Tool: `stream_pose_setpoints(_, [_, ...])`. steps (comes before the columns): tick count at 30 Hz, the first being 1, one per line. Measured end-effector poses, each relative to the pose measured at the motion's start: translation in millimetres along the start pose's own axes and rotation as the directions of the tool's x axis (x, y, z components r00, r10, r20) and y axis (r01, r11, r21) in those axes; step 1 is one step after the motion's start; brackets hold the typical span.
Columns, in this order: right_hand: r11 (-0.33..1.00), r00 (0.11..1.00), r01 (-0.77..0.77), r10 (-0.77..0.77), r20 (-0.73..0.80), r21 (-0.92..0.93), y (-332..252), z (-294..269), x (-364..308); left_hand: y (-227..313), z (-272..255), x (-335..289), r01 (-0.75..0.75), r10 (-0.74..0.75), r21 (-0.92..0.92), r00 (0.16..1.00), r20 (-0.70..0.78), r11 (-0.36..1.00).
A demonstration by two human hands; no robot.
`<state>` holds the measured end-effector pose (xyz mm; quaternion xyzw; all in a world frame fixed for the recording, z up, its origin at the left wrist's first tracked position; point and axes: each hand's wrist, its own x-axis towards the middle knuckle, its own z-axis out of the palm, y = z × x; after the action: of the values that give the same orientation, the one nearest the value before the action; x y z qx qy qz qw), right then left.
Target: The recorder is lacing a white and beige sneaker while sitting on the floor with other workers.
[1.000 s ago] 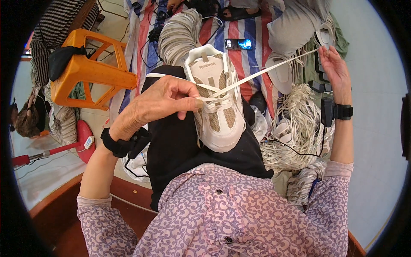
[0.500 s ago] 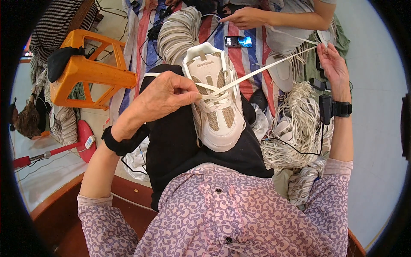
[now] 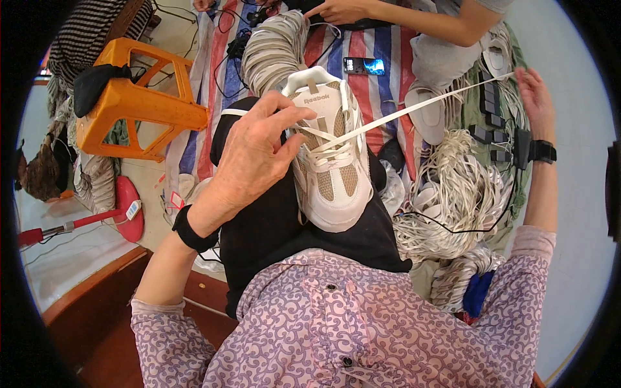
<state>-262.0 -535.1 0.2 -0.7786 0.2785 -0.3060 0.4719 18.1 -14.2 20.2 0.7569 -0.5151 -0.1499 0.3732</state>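
- While it lies toe-down on the black cloth [image 3: 272, 226] over the person's lap, the white and beige sneaker [image 3: 331, 161] has a flat white shoelace [image 3: 414, 107] running taut from its upper eyelets up and to the right.
- The left hand [image 3: 255, 152] rests against the sneaker's left side, fingers pinched on the lace end near the tongue.
- The right hand [image 3: 533, 97], raised well off to the right, grips the far end of the shoelace; a black wrist device sits on that arm.
- A heap of loose white laces [image 3: 453, 200] lies just right of the sneaker.
- Beyond the shoe lie a striped mat [image 3: 375, 45] and a phone [image 3: 363, 65], near another person's arm [image 3: 414, 19].
- An overturned orange stool [image 3: 139, 103] sits at the left.
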Motion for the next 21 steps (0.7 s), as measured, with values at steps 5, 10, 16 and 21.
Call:
stream_pose_setpoints(5, [0.911, 0.983, 0.154, -0.100, 0.157, -0.384, -53, 137, -76, -6, 10, 1, -0.094, 0.093, 0.157, 0.996, 0.019, 0.983])
stream_pose_setpoints(10, [0.969, 0.856, 0.241, -0.235, 0.460, 0.045, -145, 268, -170, -8, 13, 3, -0.156, 0.158, 0.105, 0.988, -0.004, 0.982])
stream_pose_setpoints(16, [0.904, 0.822, 0.408, -0.306, 0.481, -0.123, -162, 300, -184, -9, 13, 3, -0.126, 0.127, 0.050, 0.991, -0.028, 0.991])
stream_pose_setpoints(21, [0.920, 0.830, 0.363, -0.246, 0.501, -0.149, -164, 310, -183, -13, 11, 3, -0.129, 0.129, 0.006, 0.988, -0.083, 0.992])
